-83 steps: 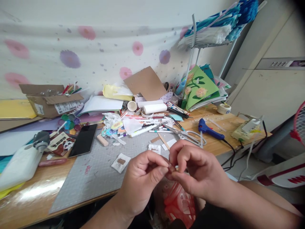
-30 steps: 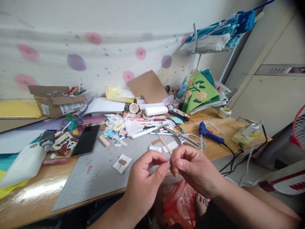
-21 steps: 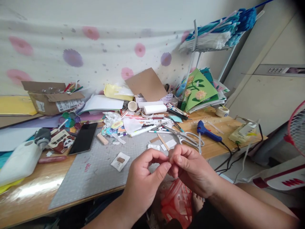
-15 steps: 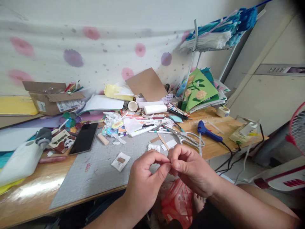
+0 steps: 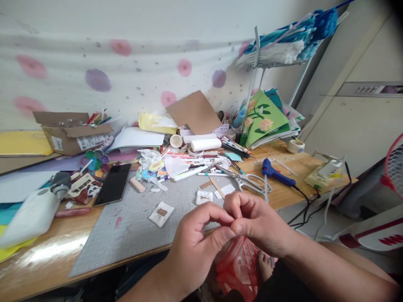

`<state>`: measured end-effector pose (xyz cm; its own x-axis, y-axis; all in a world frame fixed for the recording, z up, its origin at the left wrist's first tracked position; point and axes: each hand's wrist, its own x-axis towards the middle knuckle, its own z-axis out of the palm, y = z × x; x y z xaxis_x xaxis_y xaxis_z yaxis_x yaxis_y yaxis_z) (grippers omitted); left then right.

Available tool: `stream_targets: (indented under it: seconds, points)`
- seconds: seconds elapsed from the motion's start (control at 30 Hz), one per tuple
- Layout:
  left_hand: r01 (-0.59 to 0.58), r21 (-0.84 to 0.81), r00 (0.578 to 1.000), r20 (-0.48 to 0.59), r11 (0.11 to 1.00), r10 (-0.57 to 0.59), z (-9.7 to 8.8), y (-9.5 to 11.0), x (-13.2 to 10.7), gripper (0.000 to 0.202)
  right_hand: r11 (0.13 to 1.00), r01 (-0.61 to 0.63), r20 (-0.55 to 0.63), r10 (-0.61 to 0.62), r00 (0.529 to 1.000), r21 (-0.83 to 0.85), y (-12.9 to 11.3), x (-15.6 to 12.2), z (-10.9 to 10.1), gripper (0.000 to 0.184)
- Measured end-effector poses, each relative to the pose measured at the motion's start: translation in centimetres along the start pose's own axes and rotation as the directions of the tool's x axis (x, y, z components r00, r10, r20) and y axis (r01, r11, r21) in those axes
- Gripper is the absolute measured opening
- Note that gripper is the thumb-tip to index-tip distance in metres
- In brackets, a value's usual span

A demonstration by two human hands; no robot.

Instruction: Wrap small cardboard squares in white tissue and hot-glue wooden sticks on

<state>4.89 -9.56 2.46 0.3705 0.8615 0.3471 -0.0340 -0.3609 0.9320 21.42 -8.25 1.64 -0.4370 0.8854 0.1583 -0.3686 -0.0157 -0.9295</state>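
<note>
My left hand [image 5: 201,239] and my right hand [image 5: 258,222] meet at the fingertips in front of the table's edge. Both are closed in a pinch, thumbs against forefingers. Whatever lies between them is too small or too hidden to make out. Just beyond my fingers, a small white frame-like piece [image 5: 204,197] rests on the grey cutting mat [image 5: 126,235]. Another white square piece [image 5: 161,214], with a brown patch in its middle, lies farther left on the mat. A brown strip [image 5: 217,187] and a white paper piece [image 5: 224,191] sit behind my right hand.
Scissors [image 5: 244,181] and a blue glue gun [image 5: 277,173] lie at the right. Pens and scraps [image 5: 189,167] crowd the back. A phone [image 5: 113,184] and a white glue bottle [image 5: 30,218] are at the left. Below my hands stands a red plastic basket [image 5: 237,268].
My pinched fingertips have shifted slightly right and down, still together. More of the white frame-like piece shows beyond them. The things on the table have stayed in place.
</note>
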Motion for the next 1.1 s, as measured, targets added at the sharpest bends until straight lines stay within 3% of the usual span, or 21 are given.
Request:
stream_targets:
  seconds: [0.13, 0.23, 0.33, 0.43, 0.53, 0.67, 0.83, 0.97, 1.1]
  points:
    - [-0.168, 0.107, 0.986, -0.004, 0.980, 0.169, -0.3, 0.6, 0.1, 0.006, 0.968, 0.033, -0.026, -0.040, 0.999, -0.249, -0.2, 0.2, -0.5, 0.048]
    - [-0.332, 0.253, 0.942, 0.037, 0.909, 0.334, -0.4, 1.1, 0.1, 0.013, 0.922, 0.073, -0.042, -0.096, 0.994, -0.379, -0.7, 0.3, -1.1, 0.046]
    - [-0.407, 0.357, 0.908, 0.056, 0.841, 0.416, -0.3, 1.4, -0.1, 0.017, 0.862, 0.134, -0.055, -0.184, 0.981, -0.489, -1.2, 0.3, -1.5, 0.043]
    - [-0.328, 0.335, 0.939, 0.010, 0.883, 0.344, -0.5, 1.4, -0.3, 0.015, 0.757, 0.246, 0.007, -0.304, 0.953, -0.605, -1.6, 0.2, -1.6, 0.043]
    - [-0.152, 0.229, 0.987, -0.015, 0.961, 0.159, -0.8, 1.2, -0.5, 0.020, 0.633, 0.372, 0.117, -0.407, 0.906, -0.679, -1.6, 0.0, -1.5, 0.044]
    - [-0.035, 0.099, 0.996, 0.084, 0.994, 0.026, -0.8, 0.9, -0.2, 0.015, 0.572, 0.438, 0.167, -0.463, 0.870, -0.694, -1.4, 0.0, -1.5, 0.051]
    - [-0.104, 0.070, 0.987, 0.131, 0.992, 0.095, -0.4, 1.0, 0.1, 0.010, 0.580, 0.443, 0.177, -0.457, 0.871, -0.683, -1.1, 0.2, -1.7, 0.058]
    - [-0.263, 0.185, 0.963, 0.110, 0.947, 0.246, -0.2, 1.3, 0.3, 0.014, 0.596, 0.409, 0.167, -0.419, 0.893, -0.691, -0.9, 0.4, -1.9, 0.061]
    - [-0.415, 0.385, 0.908, 0.122, 0.825, 0.400, -0.1, 1.5, 0.0, 0.017, 0.563, 0.384, 0.182, -0.381, 0.906, -0.731, -1.0, 0.5, -1.8, 0.059]
